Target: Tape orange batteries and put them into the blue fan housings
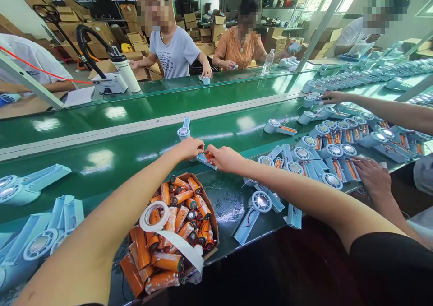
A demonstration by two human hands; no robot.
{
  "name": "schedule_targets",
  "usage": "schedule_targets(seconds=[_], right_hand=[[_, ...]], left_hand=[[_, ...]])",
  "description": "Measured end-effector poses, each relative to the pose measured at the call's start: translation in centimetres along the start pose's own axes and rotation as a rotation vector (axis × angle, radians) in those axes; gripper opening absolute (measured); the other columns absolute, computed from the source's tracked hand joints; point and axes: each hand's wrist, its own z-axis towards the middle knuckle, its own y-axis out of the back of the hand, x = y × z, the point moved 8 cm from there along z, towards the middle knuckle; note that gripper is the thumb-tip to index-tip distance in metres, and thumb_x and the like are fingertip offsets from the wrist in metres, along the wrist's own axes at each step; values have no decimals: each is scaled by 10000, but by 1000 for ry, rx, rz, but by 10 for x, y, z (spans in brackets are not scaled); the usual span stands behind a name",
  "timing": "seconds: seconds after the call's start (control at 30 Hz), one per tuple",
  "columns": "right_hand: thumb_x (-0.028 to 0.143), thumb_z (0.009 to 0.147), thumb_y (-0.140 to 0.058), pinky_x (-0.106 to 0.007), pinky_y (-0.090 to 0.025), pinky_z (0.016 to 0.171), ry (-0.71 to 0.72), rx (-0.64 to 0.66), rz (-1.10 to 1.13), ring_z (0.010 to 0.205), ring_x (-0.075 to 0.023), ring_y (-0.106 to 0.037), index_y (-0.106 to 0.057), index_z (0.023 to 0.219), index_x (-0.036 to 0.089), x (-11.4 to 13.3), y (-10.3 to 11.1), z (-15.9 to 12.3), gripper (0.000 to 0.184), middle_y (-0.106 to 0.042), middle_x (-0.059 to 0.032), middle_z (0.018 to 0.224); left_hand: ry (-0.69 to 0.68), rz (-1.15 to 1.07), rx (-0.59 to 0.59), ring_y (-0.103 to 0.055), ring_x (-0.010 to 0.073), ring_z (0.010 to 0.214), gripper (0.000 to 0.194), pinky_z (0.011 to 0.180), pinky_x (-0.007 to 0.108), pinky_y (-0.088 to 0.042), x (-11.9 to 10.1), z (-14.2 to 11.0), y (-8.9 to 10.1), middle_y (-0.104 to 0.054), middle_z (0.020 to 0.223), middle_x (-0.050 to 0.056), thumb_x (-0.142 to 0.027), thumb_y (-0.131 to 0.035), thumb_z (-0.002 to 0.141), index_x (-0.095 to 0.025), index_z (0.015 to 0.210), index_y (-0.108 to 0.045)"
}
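Note:
My left hand (190, 148) is closed in a pinch over the green belt, its fingertips just above a light blue plastic housing (206, 162). Facing it, my right hand (226, 158) is closed too, fingers bent at the same housing, whose round end is mostly hidden. Whatever thin thing lies between the fingertips is too small to make out. Just beyond sits another light blue handheld-fan housing (183, 132). Below my wrists, a cardboard box (216, 234) holds many orange wrapped battery cells (181, 197), with a roll of white tape (154, 216) on top.
Loose fan housings (261, 201) crowd the bench to the right, several with orange cells inside. A co-worker's hands (375, 177) work among them. More housings (40, 243) lie at left. Across the green conveyor belt (142, 103) are other people, a white device (111, 84) and a bottle (268, 62).

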Motion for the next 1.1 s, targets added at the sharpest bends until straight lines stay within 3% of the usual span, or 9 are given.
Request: schedule_targets(seconds=[0.07,0.2,0.4,0.5,0.57,0.7,0.83,0.97,1.1], right_hand=[[357,1094,-484,-366,-554,799,-118,-10,35,1006,-336,-772,-499,1506,210,-8,1,2,438,-789,-166,1144],[448,1101,-494,-433,-588,842,-77,10,-11,1063,-360,-775,-511,1554,292,-2,-3,13,480,-782,-180,1192],[477,1019,-638,-454,-590,864,-14,32,-49,1095,-386,-763,-757,1279,248,3,-8,31,367,-786,-192,1191],[383,1069,-541,-426,-582,857,-8,-20,-23,1069,-353,-764,-767,1269,265,-13,-9,30,324,-793,-166,1188],[347,1086,-499,-430,-576,857,-26,-67,0,1057,-352,-753,-744,1318,253,-29,-9,26,350,-791,-170,1182],[189,1049,-505,-483,-535,958,-71,-199,20,1279,-403,-612,-637,1455,149,-44,5,16,429,-677,-238,1411],[223,1019,-602,-392,-502,939,94,-327,193,1177,-317,-626,-705,1356,138,15,40,-7,362,-716,-191,1299],[465,1035,-636,-264,-431,685,428,45,646,734,-154,-613,-796,1073,170,118,36,-56,338,-708,-13,804],[380,1026,-658,-230,-361,607,707,262,892,598,-86,-468,-757,772,140,180,36,-124,363,-557,52,609]], left_hand=[[-6,-13,0,-725,219,929,184,805,277,-510,-1,2,1,-797,933,51,-279,-583,882,-229,947,-748],[-30,-64,0,-718,205,897,192,808,275,-526,-5,4,3,-795,913,44,-275,-562,862,-214,921,-735],[-7,-203,-69,-726,209,1080,350,939,303,-574,-6,-15,20,-785,1216,95,-307,-534,894,-180,1169,-710],[31,-257,-197,-667,234,1264,481,1087,381,-540,1,-78,41,-686,1429,128,-395,-513,959,-182,1377,-623],[-47,-296,-265,-676,231,1242,419,1101,401,-542,-4,-141,51,-722,1363,98,-471,-511,996,-231,1288,-693],[-284,-144,-287,-705,245,1191,315,1008,387,-608,-28,-257,40,-766,1285,73,-474,-629,984,-317,1217,-770],[-286,76,-492,-699,259,1189,278,1004,411,-613,-49,-303,26,-766,1260,117,-264,-516,1036,-238,1154,-766],[-213,146,-698,-667,289,1144,124,990,449,-594,-73,-317,33,-765,1063,106,-273,-606,1001,-227,996,-721],[-171,255,-763,-658,319,1141,91,1088,554,-491,-84,-339,32,-768,952,63,-289,-620,989,-260,1013,-703]])
